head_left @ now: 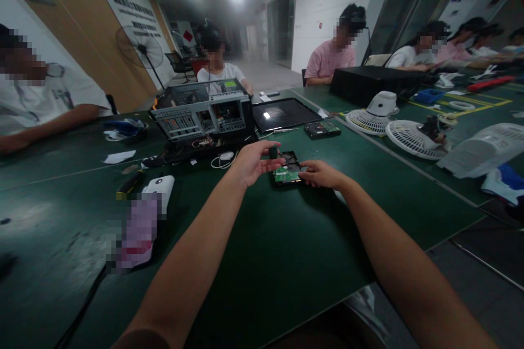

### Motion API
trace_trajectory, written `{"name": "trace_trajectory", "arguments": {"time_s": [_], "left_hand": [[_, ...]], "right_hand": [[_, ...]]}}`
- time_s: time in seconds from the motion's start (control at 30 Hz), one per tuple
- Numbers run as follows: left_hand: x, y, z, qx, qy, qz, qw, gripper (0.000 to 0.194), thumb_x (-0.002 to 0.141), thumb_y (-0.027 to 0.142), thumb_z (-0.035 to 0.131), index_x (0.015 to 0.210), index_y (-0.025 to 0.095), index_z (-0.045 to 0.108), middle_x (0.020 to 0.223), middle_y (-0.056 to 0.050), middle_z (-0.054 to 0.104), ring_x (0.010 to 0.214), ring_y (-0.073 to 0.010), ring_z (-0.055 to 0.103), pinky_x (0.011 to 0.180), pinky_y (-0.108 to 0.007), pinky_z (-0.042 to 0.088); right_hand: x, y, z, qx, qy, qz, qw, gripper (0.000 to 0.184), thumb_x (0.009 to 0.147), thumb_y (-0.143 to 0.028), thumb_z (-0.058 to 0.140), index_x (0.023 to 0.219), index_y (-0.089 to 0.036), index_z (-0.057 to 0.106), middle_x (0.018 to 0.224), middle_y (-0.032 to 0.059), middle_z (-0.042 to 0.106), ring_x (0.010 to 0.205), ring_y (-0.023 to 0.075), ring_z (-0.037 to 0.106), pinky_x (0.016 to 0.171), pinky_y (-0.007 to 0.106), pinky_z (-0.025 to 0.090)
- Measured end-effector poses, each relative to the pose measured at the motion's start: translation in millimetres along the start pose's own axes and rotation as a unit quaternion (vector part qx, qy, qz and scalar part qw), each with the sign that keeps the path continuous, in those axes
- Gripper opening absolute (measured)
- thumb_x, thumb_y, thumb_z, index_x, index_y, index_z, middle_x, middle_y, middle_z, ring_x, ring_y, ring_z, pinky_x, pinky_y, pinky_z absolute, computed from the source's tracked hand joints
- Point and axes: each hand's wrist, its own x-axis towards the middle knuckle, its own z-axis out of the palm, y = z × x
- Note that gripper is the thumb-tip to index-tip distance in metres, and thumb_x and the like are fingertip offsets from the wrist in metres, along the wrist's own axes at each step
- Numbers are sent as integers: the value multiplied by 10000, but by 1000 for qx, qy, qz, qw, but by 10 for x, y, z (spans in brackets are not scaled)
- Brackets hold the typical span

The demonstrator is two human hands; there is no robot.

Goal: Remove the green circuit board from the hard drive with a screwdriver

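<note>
A hard drive with a green circuit board (286, 175) lies on the green table in front of me. My right hand (320, 174) grips its right edge between thumb and fingers. Just over the drive's left side, my left hand (257, 162) pinches a small, dark, stubby object (273, 151); its exact kind is too small to make out. Beyond my right hand rests a second hard drive (322, 130). Near it lies a thin screwdriver (285, 130).
An opened computer case (202, 114) stands ahead on the left, with a black panel (286, 113) beside it. On the left are a phone (139, 223) and a yellow-black tool (130, 185). Fan parts (415, 139) lie to the right. Several people sit around the tables.
</note>
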Motion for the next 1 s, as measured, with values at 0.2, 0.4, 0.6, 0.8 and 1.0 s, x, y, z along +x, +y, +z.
{"name": "trace_trajectory", "arguments": {"time_s": [0.2,0.4,0.6,0.8,1.0], "left_hand": [[48,-17,-15,-14,44,23,999,174,822,246,668,950,129,645,992,-156,717,821,-274,747,756,-398,614],[58,-82,-2,-6,22,41,999,239,865,363,712,958,150,660,976,-142,721,774,-240,747,697,-348,607],[37,-65,-16,24,27,52,998,250,817,339,782,960,155,693,1010,-120,709,714,-198,734,623,-295,584],[24,-40,-24,26,21,39,999,248,821,320,767,945,147,638,1008,-137,719,755,-236,744,625,-315,591],[9,-25,3,17,16,30,999,198,822,260,708,964,128,671,988,-146,716,762,-235,741,640,-316,588]], "right_hand": [[0,1,9,5,11,3,1000,523,953,-362,604,1419,-145,509,780,44,688,560,122,575,481,218,425],[-17,-19,3,13,6,5,1000,506,953,-361,605,1410,-159,525,783,39,679,568,114,571,483,209,423],[-4,-5,2,9,-2,-7,1000,476,957,-369,594,1384,-163,553,778,36,674,565,110,565,486,205,422],[2,6,-2,10,-1,-8,1000,499,956,-364,596,1408,-160,539,766,40,677,562,116,566,474,208,410],[1,23,-15,9,-17,-22,1000,465,976,-377,567,1402,-191,559,746,28,666,571,116,563,480,203,411]]}}
